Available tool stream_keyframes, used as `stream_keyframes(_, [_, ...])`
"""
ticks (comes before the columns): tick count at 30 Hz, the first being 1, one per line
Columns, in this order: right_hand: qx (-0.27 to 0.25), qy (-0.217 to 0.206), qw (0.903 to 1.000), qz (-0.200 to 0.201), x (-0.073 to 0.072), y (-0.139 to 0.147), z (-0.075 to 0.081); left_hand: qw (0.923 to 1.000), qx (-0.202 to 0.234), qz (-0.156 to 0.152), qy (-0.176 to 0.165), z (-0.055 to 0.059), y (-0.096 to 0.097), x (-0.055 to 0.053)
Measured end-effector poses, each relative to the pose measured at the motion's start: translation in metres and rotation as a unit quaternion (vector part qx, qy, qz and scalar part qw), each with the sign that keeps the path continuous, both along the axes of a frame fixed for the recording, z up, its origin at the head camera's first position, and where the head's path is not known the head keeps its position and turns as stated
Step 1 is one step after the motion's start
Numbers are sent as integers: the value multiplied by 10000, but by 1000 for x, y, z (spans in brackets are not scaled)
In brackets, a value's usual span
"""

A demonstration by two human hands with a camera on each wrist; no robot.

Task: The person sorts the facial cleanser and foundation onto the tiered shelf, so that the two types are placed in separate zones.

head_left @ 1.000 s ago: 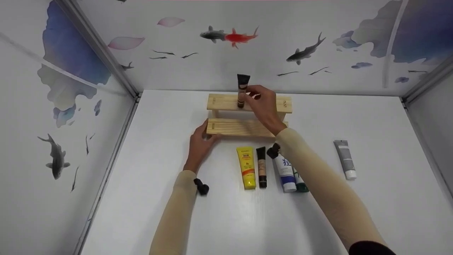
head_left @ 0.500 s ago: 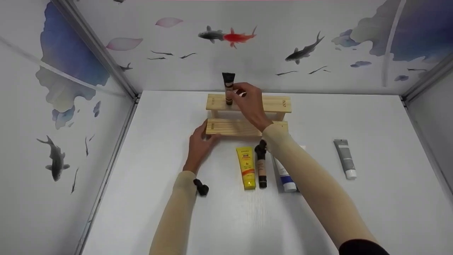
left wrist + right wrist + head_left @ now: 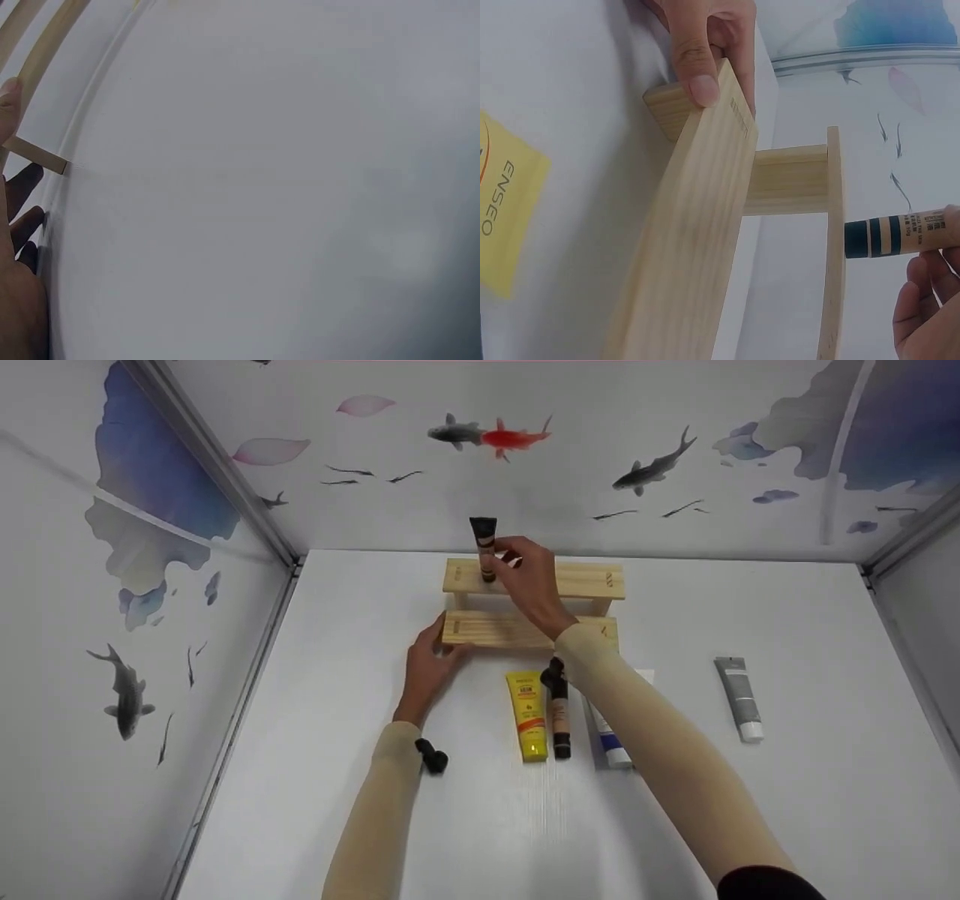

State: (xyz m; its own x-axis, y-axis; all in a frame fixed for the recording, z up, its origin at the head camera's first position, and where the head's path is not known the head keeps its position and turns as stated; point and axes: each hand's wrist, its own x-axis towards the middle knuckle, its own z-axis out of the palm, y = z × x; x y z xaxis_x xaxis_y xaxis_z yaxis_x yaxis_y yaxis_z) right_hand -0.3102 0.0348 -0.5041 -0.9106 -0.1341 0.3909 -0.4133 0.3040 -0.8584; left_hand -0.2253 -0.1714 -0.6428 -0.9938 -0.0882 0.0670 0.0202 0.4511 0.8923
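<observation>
A two-step wooden rack stands at the back of the table. My left hand grips the left end of its lower board; in the right wrist view the thumb presses the board's front edge. My right hand pinches a small black and beige tube between thumb and fingers. The tube is upright, cap down, at the left part of the upper board. In the right wrist view its dark cap meets that board's surface.
In front of the rack lie a yellow tube, another black and beige tube and a white and blue tube, partly under my right sleeve. A grey tube lies farther right. A patterned wall rises behind the table.
My right hand has moved left along the upper board with the tube, then stayed there over the last half second. My left hand has kept its hold on the rack.
</observation>
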Motion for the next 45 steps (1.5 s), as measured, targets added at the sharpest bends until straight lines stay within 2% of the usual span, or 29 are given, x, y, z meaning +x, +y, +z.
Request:
stream_keyframes(8, [-115,217,9995,182,1,2,-3,9999,83,-27,67,0,0,0])
stream_keyframes(13, [-87,189,9996,214,0,4,-4,9999,85,-70,98,-1,0,0])
stream_keyframes(20, [175,64,9996,189,3,9,-9,9999,-31,-97,51,0,0,0])
stream_keyframes(28, [208,97,9997,39,9,22,-10,10000,9,-65,-25,0,1,0])
stream_keyframes(32, [244,186,9995,-29,14,35,-7,10000,-19,-66,37,2,2,0])
stream_keyframes(38, [488,696,9964,9,20,63,-7,9997,-96,-67,209,0,2,-2])
stream_keyframes(45, [620,983,9932,-58,27,101,-12,9998,-43,-63,183,-1,0,-1])
